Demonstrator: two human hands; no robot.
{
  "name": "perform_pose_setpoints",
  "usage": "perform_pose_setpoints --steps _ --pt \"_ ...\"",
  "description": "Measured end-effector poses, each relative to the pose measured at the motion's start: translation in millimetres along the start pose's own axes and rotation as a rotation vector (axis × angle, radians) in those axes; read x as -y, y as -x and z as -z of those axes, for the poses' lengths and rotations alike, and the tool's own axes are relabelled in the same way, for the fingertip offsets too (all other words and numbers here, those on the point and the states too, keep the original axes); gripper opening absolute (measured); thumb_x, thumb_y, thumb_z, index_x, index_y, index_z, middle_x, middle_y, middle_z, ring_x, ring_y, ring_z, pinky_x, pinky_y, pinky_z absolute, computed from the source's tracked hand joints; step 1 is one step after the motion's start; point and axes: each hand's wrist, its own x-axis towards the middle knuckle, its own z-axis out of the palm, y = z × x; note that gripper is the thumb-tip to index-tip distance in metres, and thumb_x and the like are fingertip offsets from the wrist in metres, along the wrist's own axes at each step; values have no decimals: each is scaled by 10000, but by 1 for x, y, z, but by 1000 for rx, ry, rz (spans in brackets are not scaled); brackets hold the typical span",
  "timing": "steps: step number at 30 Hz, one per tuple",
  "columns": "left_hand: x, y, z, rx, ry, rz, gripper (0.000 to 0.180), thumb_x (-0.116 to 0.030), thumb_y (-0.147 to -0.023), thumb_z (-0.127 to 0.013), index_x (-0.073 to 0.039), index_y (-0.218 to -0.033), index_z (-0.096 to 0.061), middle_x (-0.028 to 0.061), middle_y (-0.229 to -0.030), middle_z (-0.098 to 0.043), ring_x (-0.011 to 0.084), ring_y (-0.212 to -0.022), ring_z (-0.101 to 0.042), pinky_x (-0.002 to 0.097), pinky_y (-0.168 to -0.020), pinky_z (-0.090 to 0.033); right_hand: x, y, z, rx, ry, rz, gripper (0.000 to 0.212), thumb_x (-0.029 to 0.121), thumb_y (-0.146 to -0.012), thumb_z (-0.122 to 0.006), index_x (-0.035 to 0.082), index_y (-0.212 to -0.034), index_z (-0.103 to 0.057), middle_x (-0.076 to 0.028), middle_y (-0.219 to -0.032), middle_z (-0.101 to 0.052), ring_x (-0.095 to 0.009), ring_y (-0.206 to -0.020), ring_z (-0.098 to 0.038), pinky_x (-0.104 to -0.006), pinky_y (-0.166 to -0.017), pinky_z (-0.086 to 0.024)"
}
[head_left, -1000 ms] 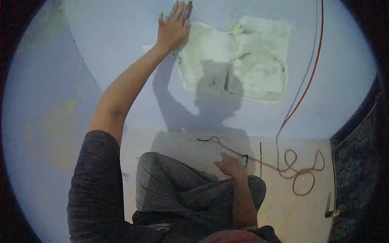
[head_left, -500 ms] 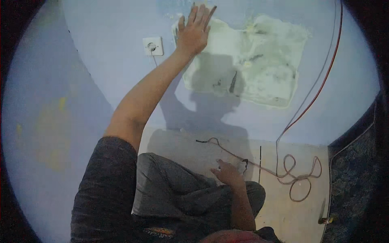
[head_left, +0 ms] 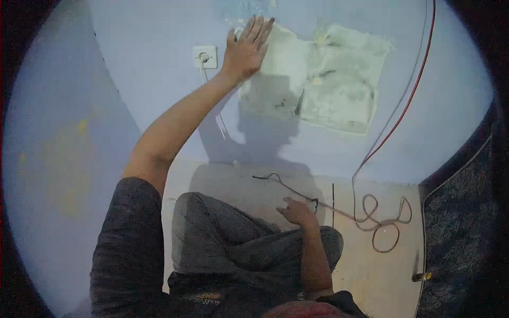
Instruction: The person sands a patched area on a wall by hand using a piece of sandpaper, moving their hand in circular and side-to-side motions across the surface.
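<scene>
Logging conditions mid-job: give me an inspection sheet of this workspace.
Surface: bluish wall above a pale floor.
Job's things: pale, dark-marked patch on the wall.
Clutter: small yellow-tipped object at right, too small to identify.
Hands: left hand spread open at the patch's left side; right hand near the right knee, grip unclear.
Cables: red cable down the wall; white cord at the socket.
Surroundings: dark patterned covering at far right.

I have my dark-sleeved left arm (head_left: 183,119) stretched forward, slightly bent, its bare left hand (head_left: 245,55) flattened and splayed; my bare right hand (head_left: 298,213) hovers low, half-curled.
</scene>
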Motion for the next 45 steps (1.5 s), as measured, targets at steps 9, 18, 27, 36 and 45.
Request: perform_pose_setpoints --steps 9,18,27,36,45 --pt "5 -93 8 -57 -66 -52 664 -314 -1049 -413 -143 -1629 -140 119 -1676 -211 286 -1544 -192 613 -1157 -248 3 -5 -12 16 45 16 759 615 -985 -502 77 -1514 -425 -165 -1439 -568 -377 -1380 -476 -516 -1163 -339" --pt "-13 -24 -66 -103 -194 -44 587 -409 -1043 -437 -257 -1594 -304 1 -1657 -288 165 -1503 -282 531 -1136 -198 -6 -3 -20 -103 16 92 719 568 -990 -540 64 -1495 -445 -186 -1307 -647 -384 -1265 -570 -547 -1093 -407" --pt "-3 22 -55 147 -142 -110 646 -379 -1035 -492 -255 -1611 -226 -13 -1680 -207 183 -1529 -227 591 -1171 -241 19 14 -2 -26 -33 -27 730 580 -985 -536 93 -1516 -419 -203 -1349 -616 -392 -1331 -517 -565 -1146 -346" --pt "15 -4 -27 48 -16 -149 596 -404 -1061 -324 -343 -1626 -144 -1 -1689 -194 207 -1550 -186 595 -1203 -150 -3 1 -6 -5 -10 3 756 632 -986 -481 138 -1548 -379 -157 -1552 -444 -386 -1437 -397 -559 -1198 -276" --pt "3 -105 1 -90 -41 -31 668 -302 -1060 -388 -169 -1639 -84 115 -1687 -170 289 -1557 -148 605 -1172 -202 18 10 3 35 -6 -64 750 608 -983 -507 99 -1526 -414 -193 -1479 -517 -390 -1401 -445 -558 -1158 -341"
